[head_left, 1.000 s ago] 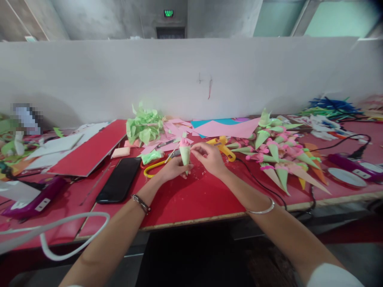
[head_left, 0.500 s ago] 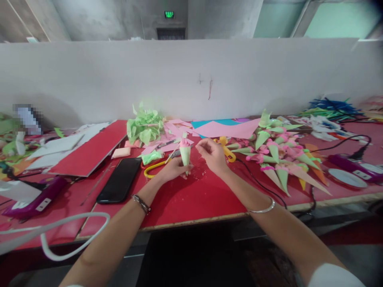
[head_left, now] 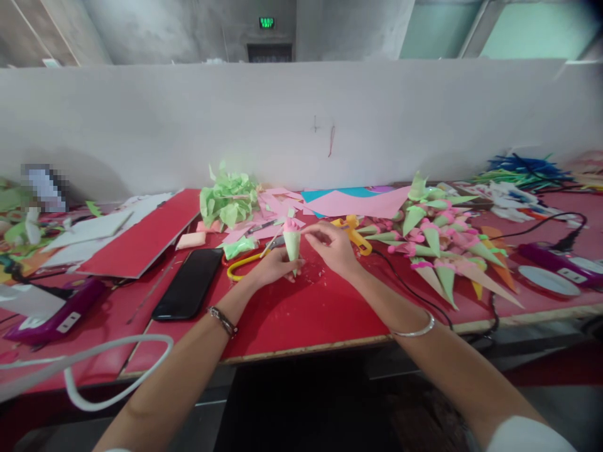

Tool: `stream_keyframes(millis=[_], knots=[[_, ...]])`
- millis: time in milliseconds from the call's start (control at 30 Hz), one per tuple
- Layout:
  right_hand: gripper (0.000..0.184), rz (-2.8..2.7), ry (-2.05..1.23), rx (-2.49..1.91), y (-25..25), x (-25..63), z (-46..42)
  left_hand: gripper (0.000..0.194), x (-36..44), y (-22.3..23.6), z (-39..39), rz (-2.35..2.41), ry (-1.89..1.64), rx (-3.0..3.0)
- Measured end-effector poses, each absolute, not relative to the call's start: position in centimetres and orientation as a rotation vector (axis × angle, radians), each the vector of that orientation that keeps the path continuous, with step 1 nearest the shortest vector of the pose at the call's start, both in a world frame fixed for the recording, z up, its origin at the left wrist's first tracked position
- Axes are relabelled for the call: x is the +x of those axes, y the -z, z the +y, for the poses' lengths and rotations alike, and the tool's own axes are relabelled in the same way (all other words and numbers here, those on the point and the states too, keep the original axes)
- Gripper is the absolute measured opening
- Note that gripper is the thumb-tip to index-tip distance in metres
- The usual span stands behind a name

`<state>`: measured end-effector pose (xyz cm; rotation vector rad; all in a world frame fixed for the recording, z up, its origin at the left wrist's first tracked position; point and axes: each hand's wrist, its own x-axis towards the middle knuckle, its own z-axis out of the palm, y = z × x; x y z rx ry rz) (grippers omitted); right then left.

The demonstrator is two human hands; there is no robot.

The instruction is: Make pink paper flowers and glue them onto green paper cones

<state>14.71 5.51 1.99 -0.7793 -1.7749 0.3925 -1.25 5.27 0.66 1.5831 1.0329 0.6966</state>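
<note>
My left hand holds a pale green paper cone upright, its tip pointing down, fingers closed round its lower part. A pink crumpled paper top fills the cone's mouth. Just to the right, my right hand has thumb and fingers pinched together close to the cone's rim; whether something small is between them I cannot make out. Behind the left hand lie scissors with yellow handles. Beyond the right hand rests a yellow hot glue gun with a black cord.
A black phone lies left of my hands. Light green tissue paper is heaped at the back, beside pink sheets. At right is a pile of finished-looking paper cones. Purple power strips and a white dish stand farther right.
My right hand has moved slightly left, bringing its fingertips to the cone's rim. The left hand and the cone have stayed in place.
</note>
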Motion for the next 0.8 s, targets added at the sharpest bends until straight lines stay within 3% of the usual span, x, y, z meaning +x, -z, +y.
stream_keyframes(millis=[300, 800], knots=[[0.037, -1.977, -0.276, -0.726, -2.05, 14.71, 5.60, 0.023, -1.45, -0.34, 5.43, 1.002, -0.688, 1.578], [0.038, -2.047, -0.206, -0.745, -1.96, 14.80, 5.61, 0.019, -1.32, -0.85, 5.02, 0.985, -0.690, 1.506]])
